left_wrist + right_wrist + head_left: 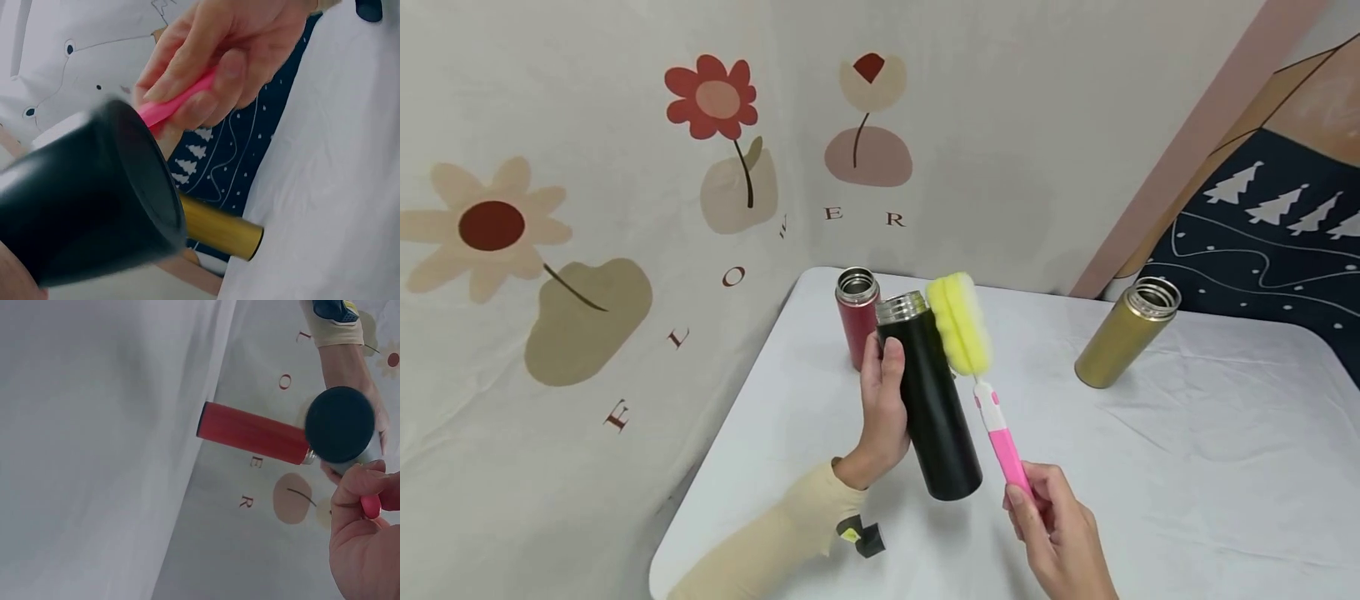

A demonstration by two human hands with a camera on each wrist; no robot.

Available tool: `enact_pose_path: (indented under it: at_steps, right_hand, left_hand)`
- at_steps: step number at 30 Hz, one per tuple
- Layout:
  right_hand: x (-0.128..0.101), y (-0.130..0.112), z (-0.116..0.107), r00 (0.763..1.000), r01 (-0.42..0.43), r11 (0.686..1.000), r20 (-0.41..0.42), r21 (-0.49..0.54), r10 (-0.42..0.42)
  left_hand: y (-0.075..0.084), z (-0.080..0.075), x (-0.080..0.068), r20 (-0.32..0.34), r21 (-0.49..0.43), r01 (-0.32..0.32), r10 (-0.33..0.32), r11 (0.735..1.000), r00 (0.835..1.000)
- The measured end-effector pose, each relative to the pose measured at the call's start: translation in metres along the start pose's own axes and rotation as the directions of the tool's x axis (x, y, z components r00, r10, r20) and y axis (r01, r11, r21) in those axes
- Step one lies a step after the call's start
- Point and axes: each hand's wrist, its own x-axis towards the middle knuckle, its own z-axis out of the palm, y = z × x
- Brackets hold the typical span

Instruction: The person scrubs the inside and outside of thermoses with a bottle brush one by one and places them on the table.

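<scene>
My left hand (886, 408) grips a black bottle (934, 408) near its open steel mouth, holding it tilted above the table. The pink handle of a sponge bottle brush (1006, 446) is pinched between the thumb and fingers of my right hand (1060, 525). The brush's yellow sponge head (961, 325) is up beside the bottle's mouth, outside it; whether they touch I cannot tell. In the left wrist view the bottle's base (147, 175) is close to the camera, with the right hand (219, 62) behind it. The right wrist view shows the black base (340, 424) end-on.
A red bottle (855, 321) stands uncapped behind the black one, partly hidden by it. Farther right a gold bottle (1123, 337) stands uncapped. White cloth covers the table (1195, 467). Printed fabric (985, 150) hangs along the back and left edges.
</scene>
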Motion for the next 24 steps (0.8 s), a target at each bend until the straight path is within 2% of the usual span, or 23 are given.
enact_pose_path:
  at_steps: [3, 8, 11, 16, 21, 24]
  right_hand:
    - [0.003, -0.003, 0.003, 1.0, 0.026, 1.0, -0.005, 0.004, -0.026]
    - [-0.002, 0.002, 0.009, 0.992, 0.126, 0.992, -0.023, 0.008, -0.126]
    - [-0.01, -0.001, 0.012, 0.997, 0.072, 0.997, -0.024, -0.013, -0.072]
    - [-0.026, -0.008, 0.009, 0.997, -0.067, 0.994, -0.029, -0.082, 0.065]
    - [-0.042, -0.005, 0.004, 0.995, -0.095, 0.991, -0.026, -0.099, 0.093]
    - [-0.051, -0.001, 0.003, 0.997, -0.077, 0.988, -0.038, -0.13, 0.073]
  left_hand:
    - [-0.001, 0.001, -0.002, 0.0, -0.014, 0.032, -0.032, 0.999, 0.999]
    - [-0.003, -0.001, 0.001, -0.032, 0.053, 0.055, -0.053, 0.997, 0.998]
    - [-0.004, -0.002, 0.007, -0.049, 0.045, 0.05, -0.047, 0.998, 0.998]
    - [0.0, -0.012, 0.019, -0.075, -0.075, 0.02, -0.025, 0.997, 0.997]
    - [0.011, -0.022, 0.03, -0.038, -0.16, -0.038, 0.032, 0.986, 0.999]
    - [0.015, -0.024, 0.033, -0.017, -0.176, -0.064, 0.062, 0.982, 0.998]
